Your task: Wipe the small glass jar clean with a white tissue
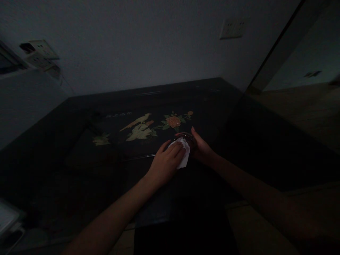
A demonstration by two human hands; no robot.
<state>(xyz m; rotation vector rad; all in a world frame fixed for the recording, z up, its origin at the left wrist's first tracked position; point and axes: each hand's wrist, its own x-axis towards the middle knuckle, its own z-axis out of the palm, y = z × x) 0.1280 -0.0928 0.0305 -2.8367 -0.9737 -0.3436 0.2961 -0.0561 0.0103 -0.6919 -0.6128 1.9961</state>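
Head view: the left hand [166,161] has its fingers bent around a white tissue [183,163], and presses it against a dark, shiny, round object [192,141]. This object lies just beyond the left fingertips, inside the grip of the right hand [203,147], whose lower fingers I cannot see well. Ahead of the fingers, the black table [207,106] shows a painted flower [173,122]. I judge the work is under way: tissue and object are already together, neither hand has let go. How much surface is done or left, this darkness hides.
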